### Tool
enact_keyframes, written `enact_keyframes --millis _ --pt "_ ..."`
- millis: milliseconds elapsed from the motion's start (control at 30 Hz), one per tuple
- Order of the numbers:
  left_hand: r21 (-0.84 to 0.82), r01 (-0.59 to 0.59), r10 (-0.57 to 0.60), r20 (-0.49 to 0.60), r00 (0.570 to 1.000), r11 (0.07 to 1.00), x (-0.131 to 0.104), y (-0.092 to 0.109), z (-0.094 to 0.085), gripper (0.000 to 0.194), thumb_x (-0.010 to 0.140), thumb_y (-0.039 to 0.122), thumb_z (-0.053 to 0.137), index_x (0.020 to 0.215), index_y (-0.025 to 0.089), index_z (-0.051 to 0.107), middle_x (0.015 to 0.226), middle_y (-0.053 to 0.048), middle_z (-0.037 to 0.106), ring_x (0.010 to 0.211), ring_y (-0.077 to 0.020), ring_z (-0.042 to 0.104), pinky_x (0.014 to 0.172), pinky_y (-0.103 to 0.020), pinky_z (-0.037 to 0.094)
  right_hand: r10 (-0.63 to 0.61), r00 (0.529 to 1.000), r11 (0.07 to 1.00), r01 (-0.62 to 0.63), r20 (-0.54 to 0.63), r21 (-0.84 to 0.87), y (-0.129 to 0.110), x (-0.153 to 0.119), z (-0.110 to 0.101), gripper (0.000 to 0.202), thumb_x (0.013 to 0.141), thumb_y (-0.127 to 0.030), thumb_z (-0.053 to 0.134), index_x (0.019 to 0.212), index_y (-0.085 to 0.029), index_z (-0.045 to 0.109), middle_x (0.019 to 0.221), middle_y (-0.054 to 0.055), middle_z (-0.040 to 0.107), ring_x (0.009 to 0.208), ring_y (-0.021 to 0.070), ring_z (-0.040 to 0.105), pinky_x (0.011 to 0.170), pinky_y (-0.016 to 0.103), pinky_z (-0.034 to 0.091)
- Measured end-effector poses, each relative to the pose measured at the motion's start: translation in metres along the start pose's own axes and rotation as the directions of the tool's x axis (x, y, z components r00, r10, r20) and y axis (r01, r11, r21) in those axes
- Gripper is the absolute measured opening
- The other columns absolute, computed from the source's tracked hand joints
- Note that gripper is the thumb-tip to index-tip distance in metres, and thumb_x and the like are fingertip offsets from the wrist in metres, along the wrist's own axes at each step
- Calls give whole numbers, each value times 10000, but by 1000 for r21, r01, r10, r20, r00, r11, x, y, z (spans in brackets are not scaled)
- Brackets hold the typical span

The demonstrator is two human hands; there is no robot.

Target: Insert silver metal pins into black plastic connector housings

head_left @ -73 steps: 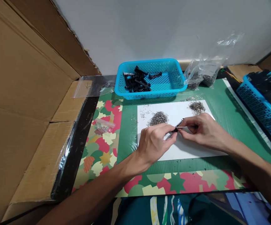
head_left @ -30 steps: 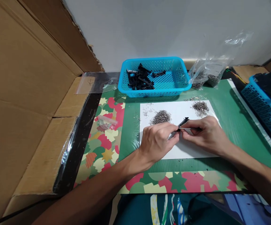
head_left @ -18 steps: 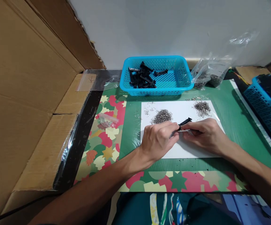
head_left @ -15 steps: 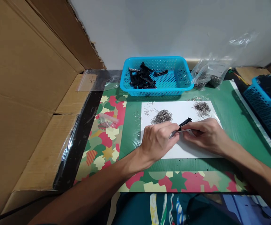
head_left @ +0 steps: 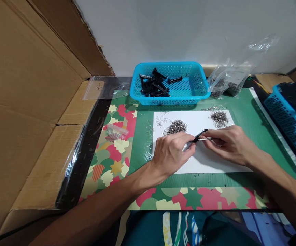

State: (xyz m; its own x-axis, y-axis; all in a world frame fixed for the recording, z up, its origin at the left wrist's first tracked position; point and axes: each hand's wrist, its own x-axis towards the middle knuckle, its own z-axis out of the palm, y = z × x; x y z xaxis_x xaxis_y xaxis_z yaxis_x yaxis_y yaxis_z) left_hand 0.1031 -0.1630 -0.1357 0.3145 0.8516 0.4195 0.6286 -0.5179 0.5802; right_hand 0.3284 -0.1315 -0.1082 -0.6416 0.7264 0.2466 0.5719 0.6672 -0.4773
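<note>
My left hand (head_left: 174,150) is closed around a slim black plastic part (head_left: 201,134), whose far end sticks out up and to the right between the hands. My right hand (head_left: 229,143) pinches a thin metal tool, perhaps tweezers (head_left: 205,139), with its tip pointing left against the black part. The exact kind of tool is partly hidden by the fingers. Both hands are over a white sheet of paper (head_left: 214,164). Behind them on the sheet lie a larger heap of tiny metal pieces (head_left: 177,126) and a smaller heap (head_left: 219,119) to the right.
A blue basket (head_left: 169,101) with several black parts stands at the back. Beside it are clear bags of metal pieces (head_left: 233,88). Another blue basket (head_left: 288,126) is at the right. A small plastic bag (head_left: 116,131) lies left; cardboard (head_left: 45,160) borders that side.
My right hand has shifted slightly right, drawing the tool a little away from my left fingers. My left hand still grips the black part in nearly the same place.
</note>
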Motion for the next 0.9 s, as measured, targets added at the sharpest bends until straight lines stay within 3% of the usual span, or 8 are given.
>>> enact_keyframes --millis 100,167,267,333,500,667,900 --pt "3 5 -4 -10 1000 1000 0 0 1 164 879 159 734 1015 207 813 985 -11 841 846 -182 798 683 -272 594 93 991 994 -87 -98 66 1 1 -3 330 1082 -292 490 969 -170 775 663 34 653 543 145 576 556 300 411" --pt "8 6 -6 -18 1000 1000 0 0 1 173 879 163 733 1025 210 813 995 -14 842 850 -183 798 678 -271 593 144 970 983 -116 -197 145 0 3 -5 389 1114 -335 425 1043 -188 777 859 84 706 761 202 672 694 341 493" --pt "11 3 -3 -13 1000 1000 0 0 1 193 875 157 739 1044 217 811 1005 -4 841 850 -178 797 664 -263 581 175 941 970 -114 -290 216 -3 6 -5 424 1116 -428 421 1084 -229 794 1068 111 678 1003 254 672 870 402 520" --pt "12 8 -8 -9 1000 1000 1 0 1 188 875 164 749 1044 218 811 998 -2 839 842 -177 794 657 -261 574 209 941 955 -137 -267 264 -3 8 -3 414 1109 -443 454 1015 -231 797 1014 94 680 948 236 667 851 383 516" --pt "6 13 -13 17 1000 1000 2 1 0 144 892 185 759 1019 221 817 975 -6 836 826 -175 787 644 -259 561 294 944 888 -210 -152 410 -1 10 8 352 1075 -375 559 794 -199 679 735 18 643 655 152 576 619 286 442" --pt "21 -30 29 33 999 999 2 1 0 150 891 163 750 1013 217 818 959 -5 832 832 -183 784 648 -271 556 261 958 907 -201 -120 369 -9 18 14 298 1056 -279 541 780 -196 617 671 -15 606 569 119 507 571 260 391" --pt "80 -70 69 19 997 994 3 0 2 112 888 172 750 975 210 810 871 -4 814 796 -198 760 644 -302 545 250 961 922 -201 -114 330 -11 22 16 319 1066 -288 510 772 -201 597 671 -13 615 567 120 487 584 259 388"
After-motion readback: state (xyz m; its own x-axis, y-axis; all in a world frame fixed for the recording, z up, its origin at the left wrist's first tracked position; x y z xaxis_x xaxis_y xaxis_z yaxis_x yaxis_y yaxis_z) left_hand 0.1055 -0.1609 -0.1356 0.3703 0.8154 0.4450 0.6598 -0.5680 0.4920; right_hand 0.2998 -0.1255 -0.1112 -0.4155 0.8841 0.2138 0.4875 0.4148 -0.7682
